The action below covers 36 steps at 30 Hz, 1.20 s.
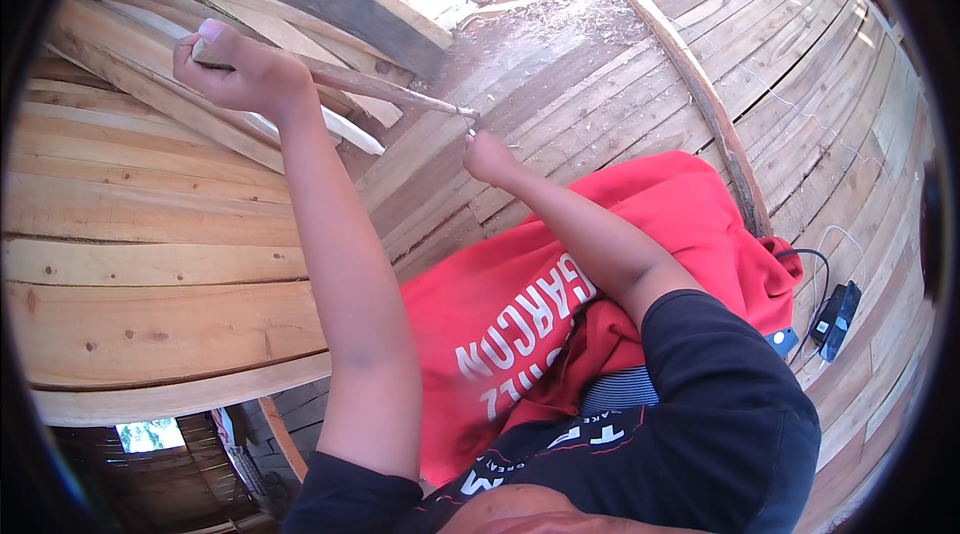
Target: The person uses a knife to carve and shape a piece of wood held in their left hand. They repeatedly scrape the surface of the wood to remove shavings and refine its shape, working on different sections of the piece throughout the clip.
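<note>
My left hand [240, 72] is raised at the upper left, its fingers wrapped round one end of a long, thin wooden stick [390, 91]. From that fist the stick slants to the right and slightly downward. Its far end comes close to my right hand [490, 159], which is closed. Something small and pale shows at the right fingers, but its kind is too small to make out, and I cannot tell whether the fist touches the stick. A red cloth garment [660, 199] with white lettering lies across my lap under the right forearm.
Wooden planks [160, 234] form a wall or bench at left, with stacked boards [150, 34] above. A long batten [680, 54] crosses the plank floor [590, 109], where pale shavings are scattered. At right lie a black device [835, 319] with cables and part of a phone [782, 340].
</note>
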Motion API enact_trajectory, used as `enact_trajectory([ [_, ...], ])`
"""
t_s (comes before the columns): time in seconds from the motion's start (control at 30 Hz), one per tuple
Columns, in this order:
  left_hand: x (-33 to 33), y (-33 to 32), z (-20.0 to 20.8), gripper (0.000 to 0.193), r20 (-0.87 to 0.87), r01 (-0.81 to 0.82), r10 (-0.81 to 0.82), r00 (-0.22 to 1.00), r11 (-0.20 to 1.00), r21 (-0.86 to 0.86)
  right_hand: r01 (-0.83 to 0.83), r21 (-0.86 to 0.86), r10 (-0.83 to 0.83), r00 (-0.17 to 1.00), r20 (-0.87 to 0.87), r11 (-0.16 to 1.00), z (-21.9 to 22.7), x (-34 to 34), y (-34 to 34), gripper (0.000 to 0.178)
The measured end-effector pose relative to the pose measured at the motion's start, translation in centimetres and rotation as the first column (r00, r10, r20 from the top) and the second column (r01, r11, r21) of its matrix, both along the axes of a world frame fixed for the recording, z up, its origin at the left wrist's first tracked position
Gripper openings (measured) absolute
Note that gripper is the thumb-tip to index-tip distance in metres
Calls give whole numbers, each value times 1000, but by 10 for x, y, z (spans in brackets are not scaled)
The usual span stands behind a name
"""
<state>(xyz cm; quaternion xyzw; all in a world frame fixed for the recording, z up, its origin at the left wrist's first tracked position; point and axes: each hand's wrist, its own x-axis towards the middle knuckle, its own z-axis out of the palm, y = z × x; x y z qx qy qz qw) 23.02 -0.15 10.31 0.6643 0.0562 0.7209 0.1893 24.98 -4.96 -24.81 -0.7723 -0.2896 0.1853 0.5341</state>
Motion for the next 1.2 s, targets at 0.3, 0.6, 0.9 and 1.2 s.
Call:
enact_trajectory([
  [0.3,-15,18,-3,50,24,52,-51,998,998,-42,52,40,-53,998,30,998,18,1,-5,45],
  [0.6,-77,24,-23,24,80,151,-136,988,960,-235,-262,-165,220,947,-235,951,28,13,-13,54],
  [0.9,-164,29,-66,25,161,-226,319,934,876,-425,-234,-98,165,875,-456,967,47,-2,-21,50],
  [1.2,-271,33,-148,45,149,-91,228,962,783,-615,-186,-20,146,830,-538,982,38,-7,-29,37],
])
